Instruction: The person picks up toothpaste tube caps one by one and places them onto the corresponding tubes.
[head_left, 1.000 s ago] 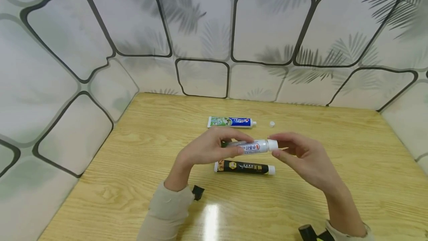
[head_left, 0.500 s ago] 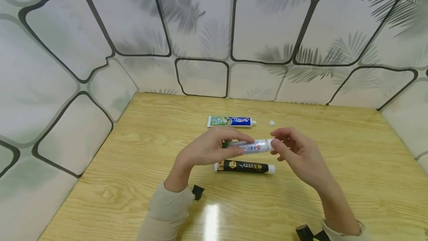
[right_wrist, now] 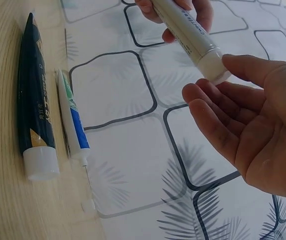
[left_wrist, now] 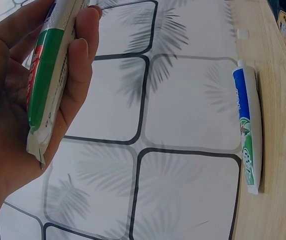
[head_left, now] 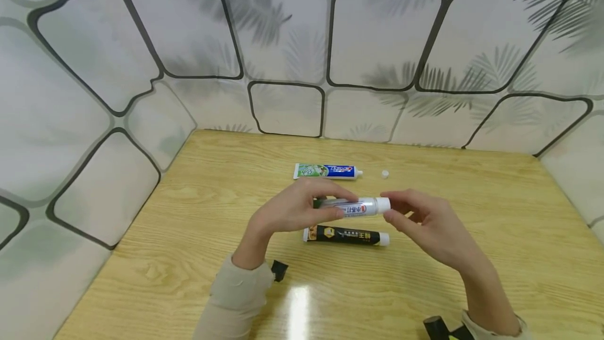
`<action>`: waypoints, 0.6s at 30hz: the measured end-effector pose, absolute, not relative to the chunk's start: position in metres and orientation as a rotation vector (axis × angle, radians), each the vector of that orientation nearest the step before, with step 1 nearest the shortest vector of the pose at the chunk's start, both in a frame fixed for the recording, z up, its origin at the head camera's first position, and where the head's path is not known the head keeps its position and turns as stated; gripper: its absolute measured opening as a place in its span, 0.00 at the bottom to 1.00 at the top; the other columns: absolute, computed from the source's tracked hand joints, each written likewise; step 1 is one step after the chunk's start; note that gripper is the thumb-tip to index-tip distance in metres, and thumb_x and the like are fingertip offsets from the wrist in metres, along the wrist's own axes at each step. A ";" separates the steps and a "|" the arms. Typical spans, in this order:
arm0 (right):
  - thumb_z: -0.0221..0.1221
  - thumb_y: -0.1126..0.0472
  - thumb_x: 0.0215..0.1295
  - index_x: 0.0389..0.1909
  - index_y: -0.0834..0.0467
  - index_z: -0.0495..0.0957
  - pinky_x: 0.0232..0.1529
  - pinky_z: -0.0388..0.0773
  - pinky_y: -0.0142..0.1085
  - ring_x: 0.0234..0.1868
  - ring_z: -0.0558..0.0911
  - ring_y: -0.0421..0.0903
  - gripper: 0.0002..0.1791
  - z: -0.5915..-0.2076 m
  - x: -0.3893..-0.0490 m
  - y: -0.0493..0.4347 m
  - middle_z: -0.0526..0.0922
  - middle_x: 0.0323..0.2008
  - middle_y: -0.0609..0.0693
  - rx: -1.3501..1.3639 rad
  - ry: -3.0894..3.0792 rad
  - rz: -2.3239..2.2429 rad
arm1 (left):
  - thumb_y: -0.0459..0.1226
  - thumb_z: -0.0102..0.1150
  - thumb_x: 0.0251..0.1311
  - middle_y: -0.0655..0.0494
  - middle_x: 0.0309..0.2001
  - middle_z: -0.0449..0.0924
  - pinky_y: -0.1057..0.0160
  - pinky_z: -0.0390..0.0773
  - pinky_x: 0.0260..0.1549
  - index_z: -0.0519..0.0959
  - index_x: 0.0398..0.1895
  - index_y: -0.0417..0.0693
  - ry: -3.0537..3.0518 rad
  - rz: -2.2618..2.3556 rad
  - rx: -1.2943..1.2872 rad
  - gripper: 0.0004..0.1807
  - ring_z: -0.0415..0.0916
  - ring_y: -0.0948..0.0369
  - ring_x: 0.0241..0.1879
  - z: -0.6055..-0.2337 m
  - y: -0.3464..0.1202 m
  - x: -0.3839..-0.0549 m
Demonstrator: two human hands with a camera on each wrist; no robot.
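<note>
My left hand (head_left: 297, 209) grips a white toothpaste tube (head_left: 356, 208) above the table, lying level with its cap toward the right. The tube's green and red end (left_wrist: 47, 75) lies against the palm in the left wrist view. At the other end, my right hand (head_left: 431, 222) pinches the white screw cap (head_left: 384, 204) between thumb and fingertips. In the right wrist view the thumb touches one side of this cap (right_wrist: 213, 67). Cap and tube look joined. Part of the tube is hidden by the left fingers.
A black toothpaste tube (head_left: 349, 235) with its white cap on lies nearer on the wooden table (head_left: 212, 188). Farther back is a blue and green toothpaste tube (head_left: 325, 171), uncapped, with a small white cap (head_left: 385, 174) beside its nozzle. A patterned wall (head_left: 288, 112) borders the table.
My right fingers first rolled forward around the cap, with the thumb over it, then swung back to its end as the wrist shifted right. The left hand and tube stay nearly still.
</note>
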State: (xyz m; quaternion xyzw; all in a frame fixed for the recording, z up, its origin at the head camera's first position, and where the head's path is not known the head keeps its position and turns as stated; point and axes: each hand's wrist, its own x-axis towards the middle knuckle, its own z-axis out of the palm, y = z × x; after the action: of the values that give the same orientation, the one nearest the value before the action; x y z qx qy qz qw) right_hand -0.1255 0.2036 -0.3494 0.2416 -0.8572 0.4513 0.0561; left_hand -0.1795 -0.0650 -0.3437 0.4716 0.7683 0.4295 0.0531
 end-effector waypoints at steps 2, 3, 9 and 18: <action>0.57 0.65 0.66 0.51 0.57 0.78 0.29 0.79 0.34 0.33 0.81 0.40 0.14 -0.349 -0.125 0.203 0.83 0.40 0.47 0.729 -2.622 1.396 | 0.38 0.60 0.62 0.62 0.46 0.80 0.67 0.73 0.33 0.80 0.52 0.49 2.331 1.308 1.435 0.15 0.71 0.67 0.35 -0.343 -0.065 -0.179; 0.56 0.64 0.67 0.51 0.58 0.78 0.30 0.80 0.34 0.33 0.81 0.40 0.13 -0.349 -0.125 0.203 0.83 0.39 0.48 0.723 -2.634 1.409 | 0.37 0.60 0.62 0.62 0.45 0.80 0.67 0.73 0.33 0.80 0.52 0.49 2.328 1.311 1.434 0.15 0.71 0.67 0.35 -0.343 -0.065 -0.179; 0.54 0.64 0.68 0.52 0.59 0.75 0.29 0.79 0.34 0.31 0.81 0.40 0.13 -0.351 -0.126 0.200 0.80 0.38 0.49 0.671 -2.621 1.419 | 0.37 0.60 0.62 0.61 0.46 0.80 0.67 0.74 0.34 0.80 0.52 0.49 2.325 1.309 1.427 0.15 0.72 0.67 0.36 -0.342 -0.065 -0.178; 0.64 0.67 0.59 0.49 0.53 0.77 0.30 0.78 0.32 0.35 0.81 0.38 0.17 -0.350 -0.125 0.201 0.81 0.41 0.43 0.728 -2.575 1.290 | 0.38 0.60 0.62 0.62 0.46 0.80 0.67 0.72 0.30 0.80 0.53 0.51 2.332 1.295 1.393 0.15 0.71 0.67 0.34 -0.342 -0.065 -0.179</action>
State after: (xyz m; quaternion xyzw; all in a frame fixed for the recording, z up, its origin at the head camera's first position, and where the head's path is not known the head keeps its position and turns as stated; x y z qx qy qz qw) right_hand -0.1253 0.2009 -0.3499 0.2441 -0.8637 0.4327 0.0854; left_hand -0.1787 -0.0650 -0.3425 0.4620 0.7732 0.4293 0.0663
